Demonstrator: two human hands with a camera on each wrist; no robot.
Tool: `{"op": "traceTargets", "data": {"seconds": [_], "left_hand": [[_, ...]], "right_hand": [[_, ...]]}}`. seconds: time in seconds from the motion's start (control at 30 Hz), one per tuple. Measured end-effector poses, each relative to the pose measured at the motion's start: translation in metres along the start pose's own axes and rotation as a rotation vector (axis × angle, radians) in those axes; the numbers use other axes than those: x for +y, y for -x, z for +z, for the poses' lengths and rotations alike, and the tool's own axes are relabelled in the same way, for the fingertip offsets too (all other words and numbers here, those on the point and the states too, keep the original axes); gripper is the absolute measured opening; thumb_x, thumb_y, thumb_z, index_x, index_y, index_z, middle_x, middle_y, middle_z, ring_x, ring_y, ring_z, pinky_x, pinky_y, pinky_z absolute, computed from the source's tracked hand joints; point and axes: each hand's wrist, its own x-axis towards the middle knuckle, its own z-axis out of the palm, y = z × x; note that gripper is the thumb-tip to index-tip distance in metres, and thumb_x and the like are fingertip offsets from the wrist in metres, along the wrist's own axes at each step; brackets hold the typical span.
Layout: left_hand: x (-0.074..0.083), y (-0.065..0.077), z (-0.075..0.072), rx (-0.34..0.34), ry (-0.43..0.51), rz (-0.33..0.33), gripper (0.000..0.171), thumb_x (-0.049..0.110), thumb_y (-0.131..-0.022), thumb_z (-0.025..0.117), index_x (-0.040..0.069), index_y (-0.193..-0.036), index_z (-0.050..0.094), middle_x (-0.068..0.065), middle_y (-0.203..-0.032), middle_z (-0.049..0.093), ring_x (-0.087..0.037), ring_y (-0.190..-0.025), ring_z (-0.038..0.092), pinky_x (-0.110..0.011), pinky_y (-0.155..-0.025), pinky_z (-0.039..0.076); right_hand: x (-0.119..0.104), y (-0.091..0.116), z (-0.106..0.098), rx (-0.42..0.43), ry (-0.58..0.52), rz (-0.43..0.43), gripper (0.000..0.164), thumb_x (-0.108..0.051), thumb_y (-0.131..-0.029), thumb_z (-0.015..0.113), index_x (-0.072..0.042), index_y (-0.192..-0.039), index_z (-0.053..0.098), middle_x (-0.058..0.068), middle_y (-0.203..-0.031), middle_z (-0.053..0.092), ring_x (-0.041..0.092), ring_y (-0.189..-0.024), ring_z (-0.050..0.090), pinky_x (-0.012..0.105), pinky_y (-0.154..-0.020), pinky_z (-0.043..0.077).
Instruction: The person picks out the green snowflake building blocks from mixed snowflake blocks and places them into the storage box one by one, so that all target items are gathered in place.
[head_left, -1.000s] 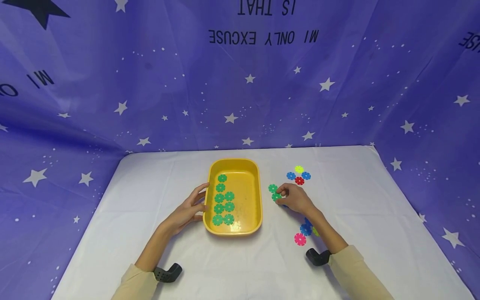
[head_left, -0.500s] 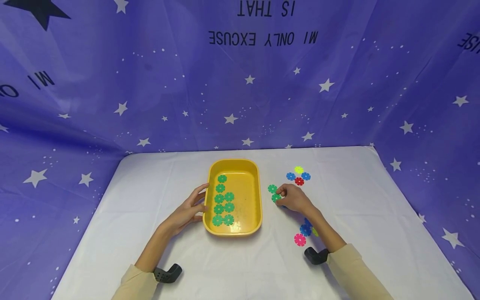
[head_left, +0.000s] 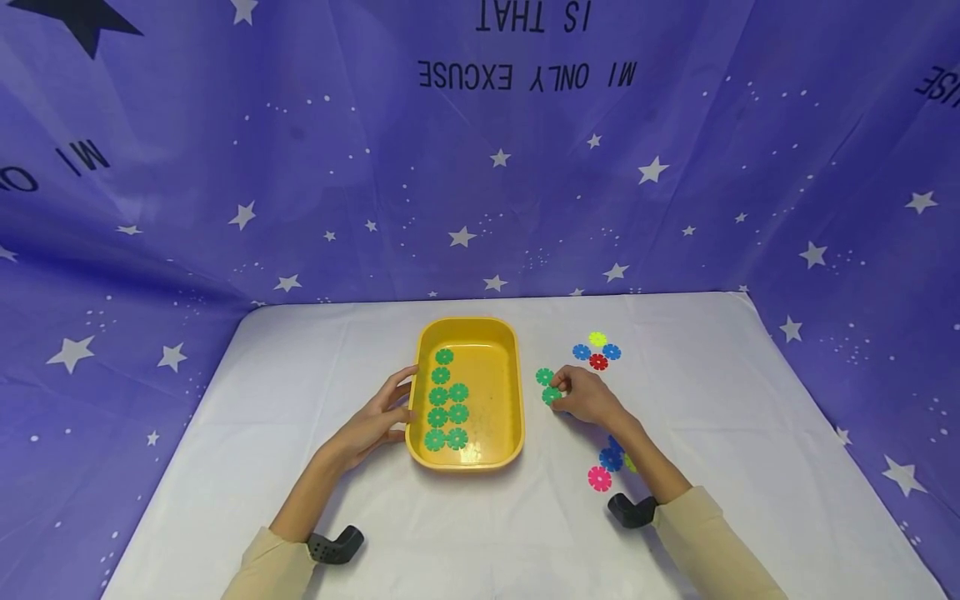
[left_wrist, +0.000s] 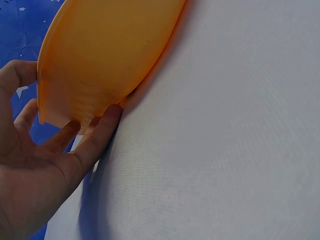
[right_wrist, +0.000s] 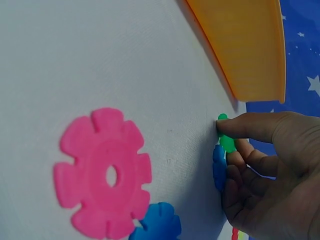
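Note:
My left hand (head_left: 369, 429) holds the left wall of a yellow plastic tray (head_left: 519, 417). In the left wrist view its fingertips (left_wrist: 111, 114) press the tray's outer side, one finger reaching to the rim. Several green notched snowflake discs (head_left: 458, 414) lie in the tray's left half. Right of the tray, my right hand (head_left: 592, 396) pinches a green snowflake disc (head_left: 551, 396) between thumb and finger, close over the table. Another green disc (head_left: 544, 377) lies just behind it. A blue disc (right_wrist: 219, 167) shows beside the curled fingers in the right wrist view.
Behind the right hand lie a yellow disc (head_left: 597, 339), a red disc (head_left: 598, 362) and two blue discs (head_left: 582, 352). A pink disc (head_left: 600, 478) and further blue discs (head_left: 611, 459) lie by the right forearm, which partly covers a yellow-green one (head_left: 631, 462).

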Motion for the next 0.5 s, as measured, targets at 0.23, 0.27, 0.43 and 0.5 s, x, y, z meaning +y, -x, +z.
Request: {"op": "traceTargets", "data": {"seconds": [0.23, 0.27, 0.43, 0.5], "left_hand": [[0.0001, 0.0000, 0.0004, 0.002, 0.008, -0.001, 0.081, 0.006, -0.090, 0.058, 0.029, -0.158, 0.021, -0.015, -0.164, 0.013, -0.043, -0.143, 0.030, -0.051, -0.099, 0.049], [0.0000, -0.0003, 0.0005, 0.002, 0.011, -0.001, 0.081, 0.006, -0.090, 0.058, 0.029, -0.158, 0.021, -0.015, -0.164, 0.013, -0.043, -0.142, 0.030, -0.051, -0.098, 0.049], [-0.0003, -0.0009, -0.0002, -0.002, 0.019, 0.004, 0.081, 0.005, -0.090, 0.058, 0.027, -0.158, 0.021, -0.014, -0.164, 0.012, -0.042, -0.143, 0.028, -0.050, -0.097, 0.050], [-0.0005, -0.0011, -0.0001, -0.002, 0.019, 0.003, 0.081, 0.005, -0.090, 0.058, 0.028, -0.158, 0.021, -0.014, -0.164, 0.013, -0.042, -0.143, 0.028, -0.050, -0.097, 0.051]], "right_hand": [[0.0005, 0.0007, 0.0005, -0.002, -0.006, -0.042, 0.026, -0.003, -0.081, 0.078, -0.005, -0.100, 0.060, 0.004, -0.086, 0.054, 0.021, -0.080, 0.050, 0.031, -0.071, 0.048], [0.0010, 0.0007, 0.0004, -0.004, -0.013, -0.050, 0.026, -0.002, -0.081, 0.077, -0.006, -0.100, 0.060, 0.004, -0.085, 0.053, 0.021, -0.079, 0.050, 0.030, -0.070, 0.048], [0.0046, 0.0007, -0.0002, -0.003, -0.065, -0.097, 0.022, -0.002, -0.084, 0.074, -0.008, -0.101, 0.063, 0.003, -0.082, 0.055, 0.020, -0.073, 0.051, 0.028, -0.064, 0.048], [0.0054, 0.0012, -0.0007, 0.017, -0.078, -0.126, 0.018, -0.002, -0.086, 0.071, -0.009, -0.102, 0.066, 0.002, -0.082, 0.058, 0.020, -0.072, 0.053, 0.028, -0.064, 0.050]]}}
